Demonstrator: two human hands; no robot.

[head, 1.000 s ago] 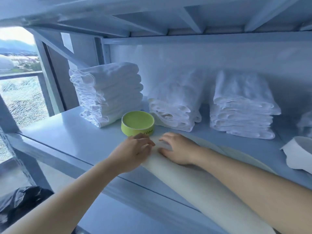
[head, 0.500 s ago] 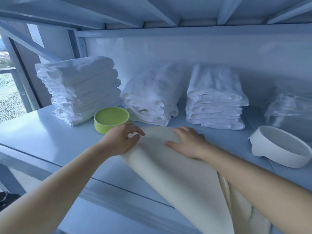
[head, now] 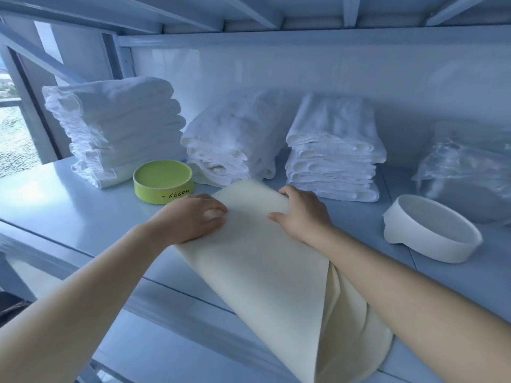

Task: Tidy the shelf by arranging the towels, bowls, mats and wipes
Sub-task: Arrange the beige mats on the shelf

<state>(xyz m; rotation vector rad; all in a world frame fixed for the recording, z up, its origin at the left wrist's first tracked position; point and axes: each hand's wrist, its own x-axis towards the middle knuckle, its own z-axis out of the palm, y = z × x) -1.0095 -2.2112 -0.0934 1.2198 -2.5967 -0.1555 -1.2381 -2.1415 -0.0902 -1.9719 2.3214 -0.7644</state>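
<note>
A cream mat (head: 265, 261) lies rolled into a loose tube across the shelf board (head: 63, 205), its near end hanging past the front edge. My left hand (head: 190, 219) grips the roll's left side near its far end. My right hand (head: 301, 214) holds the right side, fingers curled over the far corner. A lime green bowl (head: 163, 183) stands just left of the mat. A white bowl (head: 431, 228) sits at the right. Three stacks of folded white towels line the back: left (head: 116, 128), middle (head: 235, 142), right (head: 334, 150).
A clear plastic pack (head: 467, 172) sits at the back right, behind the white bowl. The upper shelf's underside (head: 276, 15) hangs low overhead. A window (head: 13, 134) is at the far left beyond the rack's post.
The view swung right and closer. Both hands rolled the mat further and lifted its far end, so the roll is thicker now.
</note>
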